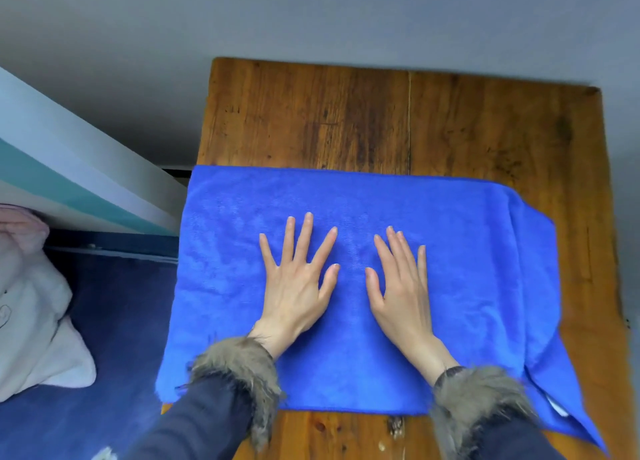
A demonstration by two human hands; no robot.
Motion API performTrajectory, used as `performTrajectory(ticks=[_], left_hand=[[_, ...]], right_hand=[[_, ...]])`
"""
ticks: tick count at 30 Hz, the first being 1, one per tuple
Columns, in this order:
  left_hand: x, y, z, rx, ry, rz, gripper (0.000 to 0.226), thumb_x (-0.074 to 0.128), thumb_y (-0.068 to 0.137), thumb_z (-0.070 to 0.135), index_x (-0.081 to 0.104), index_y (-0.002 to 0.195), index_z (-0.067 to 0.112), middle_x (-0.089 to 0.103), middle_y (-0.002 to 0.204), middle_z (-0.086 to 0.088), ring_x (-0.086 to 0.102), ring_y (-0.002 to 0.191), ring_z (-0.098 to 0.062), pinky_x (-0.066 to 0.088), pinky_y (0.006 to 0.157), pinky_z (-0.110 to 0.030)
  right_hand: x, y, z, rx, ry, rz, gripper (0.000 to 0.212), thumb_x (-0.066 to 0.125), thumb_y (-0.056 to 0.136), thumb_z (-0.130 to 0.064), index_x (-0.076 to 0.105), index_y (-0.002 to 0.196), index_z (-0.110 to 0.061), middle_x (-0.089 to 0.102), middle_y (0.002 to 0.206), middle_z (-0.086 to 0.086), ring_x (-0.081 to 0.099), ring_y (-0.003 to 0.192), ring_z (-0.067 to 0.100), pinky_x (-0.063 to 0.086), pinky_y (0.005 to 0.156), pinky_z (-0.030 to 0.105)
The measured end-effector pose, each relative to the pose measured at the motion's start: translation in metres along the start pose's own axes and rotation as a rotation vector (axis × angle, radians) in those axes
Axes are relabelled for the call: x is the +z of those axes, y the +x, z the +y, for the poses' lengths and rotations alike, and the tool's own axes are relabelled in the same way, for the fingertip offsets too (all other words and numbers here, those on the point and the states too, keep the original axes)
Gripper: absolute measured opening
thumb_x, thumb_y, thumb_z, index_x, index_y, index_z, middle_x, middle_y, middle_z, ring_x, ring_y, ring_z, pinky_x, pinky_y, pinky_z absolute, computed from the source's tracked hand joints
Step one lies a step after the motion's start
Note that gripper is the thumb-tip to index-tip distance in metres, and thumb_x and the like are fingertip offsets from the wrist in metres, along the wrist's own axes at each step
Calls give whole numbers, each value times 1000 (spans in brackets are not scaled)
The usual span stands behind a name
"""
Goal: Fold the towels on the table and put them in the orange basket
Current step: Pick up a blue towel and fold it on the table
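On table (346, 113), blue towel (467, 251), apparently folded double.

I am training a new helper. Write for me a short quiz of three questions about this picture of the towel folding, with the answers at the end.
1. True or false: both hands lie flat, fingers spread, on the blue towel.
2. Which side of the towel shows a second layer sticking out unevenly? A) the person's left B) the person's right C) the far edge
3. Fill in: the towel lies on a ______ table.

Key
1. True. The left hand and the right hand both press flat near the towel's middle.
2. B. The lower layer sticks out past the upper one there.
3. Wooden. The orange basket is not in view.
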State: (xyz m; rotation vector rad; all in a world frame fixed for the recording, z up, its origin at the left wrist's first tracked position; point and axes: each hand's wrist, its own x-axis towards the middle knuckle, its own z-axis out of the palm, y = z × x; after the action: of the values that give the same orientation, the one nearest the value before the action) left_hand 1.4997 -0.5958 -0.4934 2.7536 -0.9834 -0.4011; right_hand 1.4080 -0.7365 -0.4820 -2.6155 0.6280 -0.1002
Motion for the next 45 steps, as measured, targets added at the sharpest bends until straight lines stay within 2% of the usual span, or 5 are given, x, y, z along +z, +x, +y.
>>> performTrajectory(ticks=[9,24,30,36,45], left_hand=[[34,0,134,174,36,-91,52,27,93,39,35,142,28,22,155,-7,17,142,-34,9,104,-70],[65,3,181,51,167,-55,52,30,91,41,34,141,28,26,153,-8,18,142,-33,7,106,-69],[62,4,184,36,184,-49,52,30,90,40,41,138,25,29,152,-9,20,142,-33,8,106,-69],[60,6,190,19,163,-49,53,29,89,38,45,136,21,31,150,-12,21,141,-34,9,105,-71],[52,41,234,145,66,-10,52,30,90,32,36,141,25,23,154,-13,14,143,-33,5,104,-71]], right_hand=[[-89,-37,134,296,19,221,37,44,90,0,49,127,6,46,137,22,44,127,37,29,109,43],[-120,-9,268,53,-309,-237,54,33,97,-16,17,148,-15,10,157,0,8,145,17,-1,117,41],[-140,7,260,421,178,117,38,51,92,-19,49,128,-5,46,131,13,49,117,29,37,98,37],[-148,10,278,792,198,-111,34,62,87,-28,51,110,-6,58,108,10,51,88,25,35,72,28],[-171,24,289,548,342,280,9,53,88,-11,49,88,-19,54,85,-4,48,77,15,27,63,16]])
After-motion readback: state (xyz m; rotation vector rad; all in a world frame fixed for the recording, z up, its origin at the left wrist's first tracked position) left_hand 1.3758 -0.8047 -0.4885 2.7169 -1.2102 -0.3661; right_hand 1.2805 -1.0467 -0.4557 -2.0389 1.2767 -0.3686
